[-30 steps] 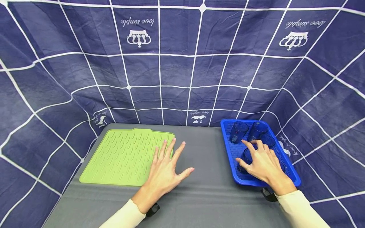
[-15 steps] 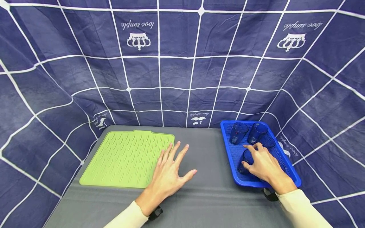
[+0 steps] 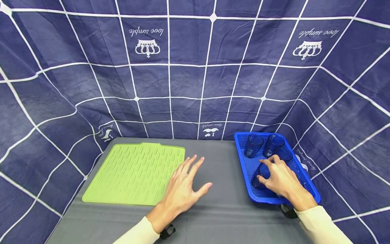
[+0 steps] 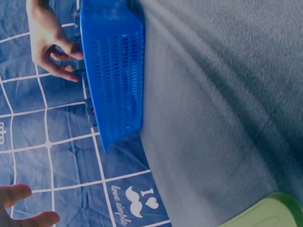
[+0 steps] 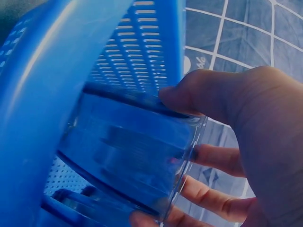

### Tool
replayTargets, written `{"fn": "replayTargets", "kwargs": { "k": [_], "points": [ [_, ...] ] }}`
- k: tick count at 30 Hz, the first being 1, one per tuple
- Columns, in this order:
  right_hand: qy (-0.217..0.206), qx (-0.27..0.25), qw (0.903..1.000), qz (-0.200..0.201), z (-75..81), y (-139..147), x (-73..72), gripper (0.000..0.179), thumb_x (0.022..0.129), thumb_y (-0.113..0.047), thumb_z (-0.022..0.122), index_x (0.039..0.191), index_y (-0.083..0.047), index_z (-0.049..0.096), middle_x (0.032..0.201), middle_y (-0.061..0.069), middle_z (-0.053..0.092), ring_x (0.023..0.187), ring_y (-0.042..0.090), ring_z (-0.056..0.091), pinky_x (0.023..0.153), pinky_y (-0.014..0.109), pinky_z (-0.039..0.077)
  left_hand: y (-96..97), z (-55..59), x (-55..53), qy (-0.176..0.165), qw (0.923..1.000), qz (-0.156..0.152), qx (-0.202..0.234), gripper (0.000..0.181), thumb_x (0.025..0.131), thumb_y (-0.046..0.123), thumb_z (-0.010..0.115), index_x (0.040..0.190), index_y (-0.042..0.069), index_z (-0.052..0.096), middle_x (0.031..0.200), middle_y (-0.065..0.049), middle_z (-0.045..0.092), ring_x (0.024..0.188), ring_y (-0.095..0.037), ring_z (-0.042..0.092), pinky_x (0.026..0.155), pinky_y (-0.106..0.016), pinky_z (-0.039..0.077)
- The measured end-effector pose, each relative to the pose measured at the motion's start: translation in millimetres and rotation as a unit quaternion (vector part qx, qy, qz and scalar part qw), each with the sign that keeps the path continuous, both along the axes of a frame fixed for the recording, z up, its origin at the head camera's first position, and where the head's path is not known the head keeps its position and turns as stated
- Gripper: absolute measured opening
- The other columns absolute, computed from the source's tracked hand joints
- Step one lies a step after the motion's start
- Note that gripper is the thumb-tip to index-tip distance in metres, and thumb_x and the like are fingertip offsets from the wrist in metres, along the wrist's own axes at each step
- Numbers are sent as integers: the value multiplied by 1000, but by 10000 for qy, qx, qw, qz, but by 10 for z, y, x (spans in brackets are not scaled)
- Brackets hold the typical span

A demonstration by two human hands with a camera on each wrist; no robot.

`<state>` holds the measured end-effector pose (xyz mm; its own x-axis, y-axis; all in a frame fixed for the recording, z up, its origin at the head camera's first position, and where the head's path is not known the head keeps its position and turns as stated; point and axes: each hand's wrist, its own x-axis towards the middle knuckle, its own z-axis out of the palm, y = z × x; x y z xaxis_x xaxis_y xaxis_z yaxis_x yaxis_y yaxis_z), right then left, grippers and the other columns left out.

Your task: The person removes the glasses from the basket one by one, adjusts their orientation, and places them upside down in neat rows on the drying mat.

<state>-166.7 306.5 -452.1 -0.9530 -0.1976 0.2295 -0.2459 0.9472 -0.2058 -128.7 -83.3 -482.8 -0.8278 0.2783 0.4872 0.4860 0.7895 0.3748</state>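
My right hand (image 3: 280,178) reaches into a blue perforated plastic basket (image 3: 244,176) on the right. It grips a clear drinking glass (image 3: 257,179) near the rim. In the right wrist view, the thumb presses one side of this glass (image 5: 128,146) while fingers curl round the other side. The glass stands inside the basket. Over the right edge of a green ridged mat (image 3: 131,174), my left hand (image 3: 181,189) hovers palm down, fingers spread, holding nothing. The left wrist view catches only its fingertips (image 4: 35,220) at the lower left.
Several more glasses stand in the basket, including one at its back left (image 3: 253,145) and another at its back right (image 3: 273,145). Grey cloth (image 3: 216,169) covers the table between mat and basket. A blue gridded curtain (image 3: 189,81) encloses the back and sides.
My right thumb and fingers have closed in on the near glass from a wider spread. The left hand has drifted slightly right and toward me. The head view has tilted up a little.
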Motion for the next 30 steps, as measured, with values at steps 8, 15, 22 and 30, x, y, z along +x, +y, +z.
{"fn": "replayTargets", "kwargs": {
  "k": [8, 15, 22, 30],
  "points": [
    [334, -82, 9994, -21, 118, -22, 54, 64, 88, -32, 98, 145, -10, 79, 135, 29, 68, 113, 56, 74, 71, 74, 63, 60, -12, -3, 7, 9993, -82, 360, 85, 102, 66, 79, 176, 33, 52, 176, -7, 60, 161, -38, 61, 121, -64, 59],
    [684, -286, 9972, -63, 265, -71, 85, 64, 89, -31, 96, 147, -12, 79, 138, 26, 66, 116, 56, 72, 74, 76, 62, 80, -40, -40, -44, 9968, -166, 775, 84, 102, 62, 81, 175, 35, 52, 174, -3, 61, 155, -33, 66, 120, -59, 60],
    [1395, -404, 9894, 50, 374, -144, 128, 63, 83, -27, 97, 142, -10, 81, 131, 23, 67, 108, 50, 72, 79, 73, 61, 121, -71, -79, -182, 9928, -291, 1143, 83, 100, 57, 85, 174, 33, 55, 172, 0, 63, 155, -29, 66, 117, -56, 62],
    [2076, -546, 9759, 390, 507, -251, 136, 61, 82, -25, 95, 138, -8, 82, 126, 21, 67, 102, 40, 70, 82, 63, 60, 185, -35, -160, -250, 9862, -469, 1565, 85, 99, 52, 87, 175, 33, 53, 172, 3, 62, 159, -24, 62, 123, -54, 59]
  ]
}}
